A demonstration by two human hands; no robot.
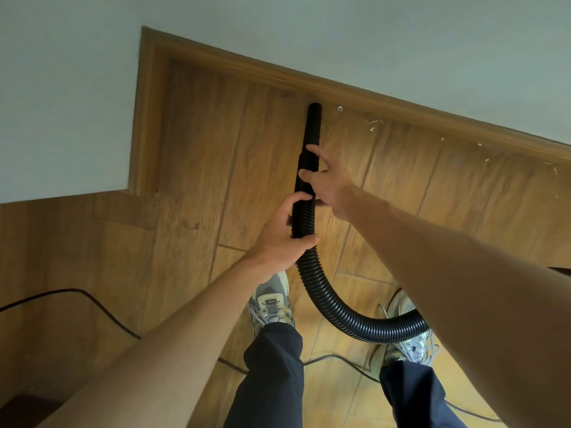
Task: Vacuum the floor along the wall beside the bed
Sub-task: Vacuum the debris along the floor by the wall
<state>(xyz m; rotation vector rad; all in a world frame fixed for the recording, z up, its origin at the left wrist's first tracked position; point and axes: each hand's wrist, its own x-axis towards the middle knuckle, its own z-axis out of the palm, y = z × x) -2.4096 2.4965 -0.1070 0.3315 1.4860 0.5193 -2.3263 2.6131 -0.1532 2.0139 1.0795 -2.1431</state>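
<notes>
View from above, looking down a person's two bare forearms to a wood-plank floor (pixel 191 149). A black ribbed vacuum hose (pixel 312 282) runs up the middle of the picture and ends in a smooth black nozzle (pixel 312 125). The tip of the nozzle sits on the floor right at the wooden skirting board (pixel 401 109), which runs at a slant below a pale wall (pixel 309 32). The left hand (pixel 278 239) holds the hose from its left side, with thumb and fingers wrapped round the ribbed part below the nozzle. The right hand (pixel 330 186) is on the right side of the hose, higher up and nearer the nozzle. Its fingers are spread, and their tips lie over the hose where the ribs meet the nozzle; it is not possible to tell whether this hand grips or only touches. To the right of the nozzle tip, small white scraps (pixel 374 122) lie scattered on the floor beside the skirting board. Below the left hand the hose curves down and to the right, passing under the right forearm. Two pale laced shoes (pixel 272 304) and dark trousers (pixel 272 375) stand either side of that curve. A thin black cable (pixel 129 330) trails across the floor to the left of the hose.
</notes>
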